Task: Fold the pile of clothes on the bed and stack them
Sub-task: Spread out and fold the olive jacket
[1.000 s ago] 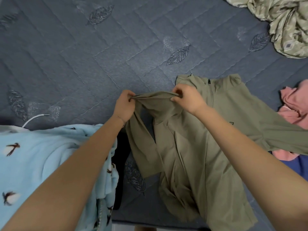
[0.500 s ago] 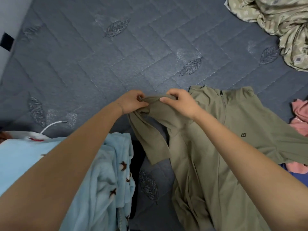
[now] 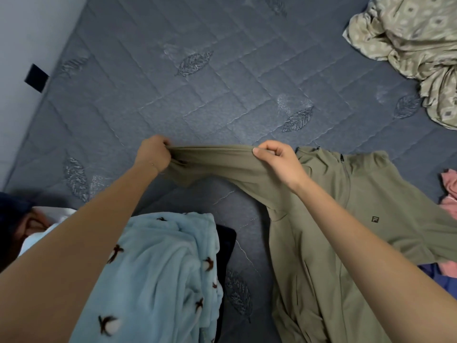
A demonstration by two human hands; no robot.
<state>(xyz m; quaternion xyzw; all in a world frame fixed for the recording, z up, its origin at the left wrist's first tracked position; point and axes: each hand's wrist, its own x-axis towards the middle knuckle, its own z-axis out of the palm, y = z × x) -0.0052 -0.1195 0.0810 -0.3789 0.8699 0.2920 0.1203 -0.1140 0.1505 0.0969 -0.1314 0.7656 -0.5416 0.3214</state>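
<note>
An olive zip jacket [image 3: 351, 219] lies front-up on the right half of the grey quilted bed [image 3: 197, 100]. Its left sleeve is stretched out to the left, lifted a little above the mattress. My left hand [image 3: 153, 153] grips the cuff end of that sleeve. My right hand [image 3: 278, 160] pinches the sleeve's upper edge nearer the shoulder. A light blue fleece garment [image 3: 158, 276] with small dark motifs lies crumpled at the lower left, under my left forearm.
A beige patterned cloth [image 3: 410, 48] is bunched at the top right. Pink clothing [image 3: 448, 191] and a bit of blue fabric [image 3: 430, 272] lie at the right edge. A dark item [image 3: 226, 243] sits beside the fleece. The wall [image 3: 22, 58] borders the bed at left.
My hands have moved apart, the left one pulling leftward, so the sleeve that hung bunched between them is now drawn out taut. The view has tilted up toward the wall.
</note>
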